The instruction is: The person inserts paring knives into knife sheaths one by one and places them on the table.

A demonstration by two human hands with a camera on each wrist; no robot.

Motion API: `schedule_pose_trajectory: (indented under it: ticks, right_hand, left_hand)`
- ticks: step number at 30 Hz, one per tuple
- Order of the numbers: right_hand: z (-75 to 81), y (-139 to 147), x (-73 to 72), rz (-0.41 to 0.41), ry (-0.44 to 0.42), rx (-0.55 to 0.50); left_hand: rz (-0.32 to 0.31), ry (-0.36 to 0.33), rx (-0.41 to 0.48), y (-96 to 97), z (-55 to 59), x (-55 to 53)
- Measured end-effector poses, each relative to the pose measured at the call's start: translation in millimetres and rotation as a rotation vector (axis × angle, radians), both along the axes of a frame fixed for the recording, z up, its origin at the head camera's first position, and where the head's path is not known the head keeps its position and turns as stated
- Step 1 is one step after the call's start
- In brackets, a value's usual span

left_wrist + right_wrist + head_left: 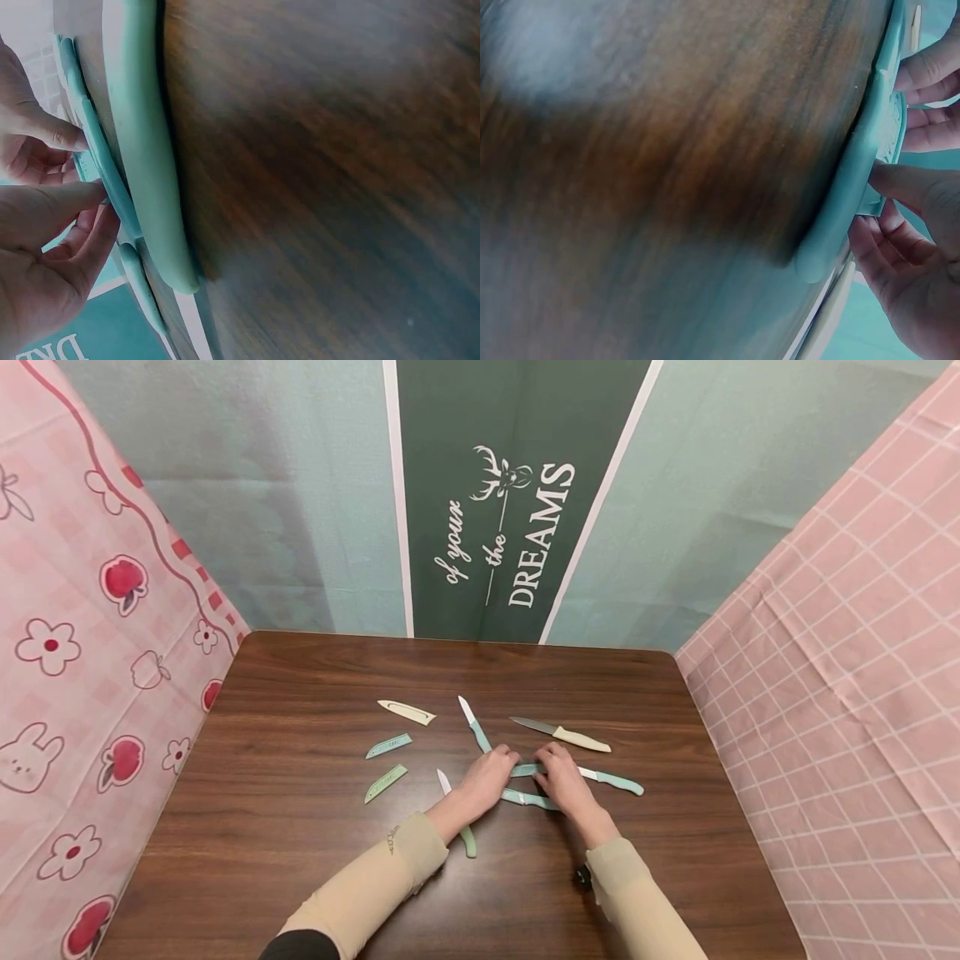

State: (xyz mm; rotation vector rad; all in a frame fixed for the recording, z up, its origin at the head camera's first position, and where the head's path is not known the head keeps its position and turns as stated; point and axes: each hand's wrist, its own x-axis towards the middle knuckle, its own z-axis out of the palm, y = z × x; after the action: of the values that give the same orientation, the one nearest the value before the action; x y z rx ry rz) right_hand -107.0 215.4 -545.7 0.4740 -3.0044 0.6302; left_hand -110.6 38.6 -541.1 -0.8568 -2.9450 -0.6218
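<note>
Both hands meet over a teal knife sheath (527, 770) and pinch it between thumbs and fingers. My left hand (487, 775) has its left end, my right hand (564, 779) its right end; the fingers partly hide it. Just in front of them lies a teal knife in its sheath (528, 798). A bare teal-handled knife (618, 782) lies beyond the right hand, its tip hidden by it. Another blue-handled knife (480, 737) points away behind the left hand. Under the left wrist is a green-handled knife (468, 842), whose handle looms large in the left wrist view.
On the left of the brown table (285, 760) lie a cream sheath (407, 712), a blue sheath (388, 745) and a green sheath (386, 783). A cream-handled knife (581, 739) with a grey blade lies behind the right hand. Cloth hangings (840, 610) surround the table.
</note>
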Motion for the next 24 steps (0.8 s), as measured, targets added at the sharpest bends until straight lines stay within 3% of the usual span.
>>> schedule_pose_trajectory:
  ticks: [11,24]
  right_hand:
    - [2.5,1.7,3.8,0.027,0.041,-0.032]
    - [20.8,2.3,10.4,0.004,0.054,-0.097]
  left_hand:
    - [-0.017,0.006,0.044,-1.2,0.4,-0.5]
    - [-0.016,0.043,0.076,-5.5,13.2,-0.5]
